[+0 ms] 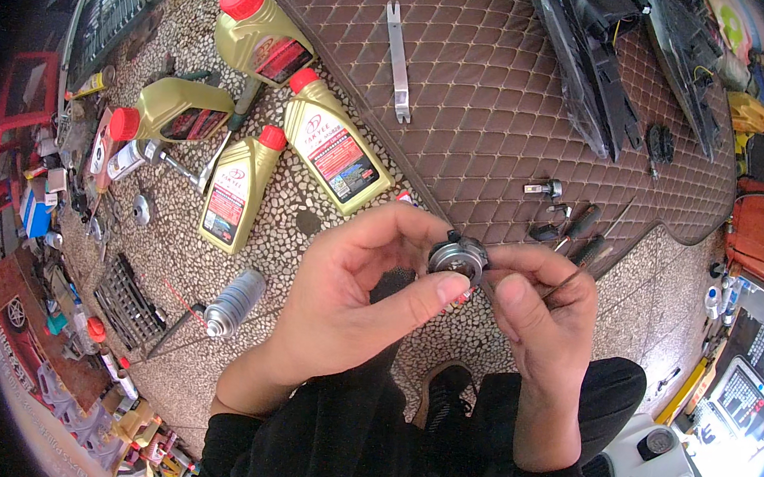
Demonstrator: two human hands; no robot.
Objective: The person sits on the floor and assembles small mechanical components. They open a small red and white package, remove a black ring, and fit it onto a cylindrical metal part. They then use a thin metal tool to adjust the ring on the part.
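Above my lap, my left hand [372, 297] pinches a small round metal part [458, 256] with a dark, ring-like rim between thumb and fingers. A bit of red shows just below the left thumb tip. My right hand [543, 321] is closed beside it, its fingertips at the part's right edge. Between the right thumb and fingers runs a thin dark rod [567, 284], slanting up to the right; its lower end is hidden. Just beyond the hands, on a brown quilted mat [486, 93], lie a small bulb [544, 188] and a black-handled screwdriver [583, 222].
Yellow-gold bottles with red caps [340, 148] stand and lie at the left on the pebbled floor. Nearer is a spray can [235, 303]. A metal pry bar [398, 63] and black lamp housings [587, 75] rest on the mat. A white stool-like object [643, 475] is at the lower right.
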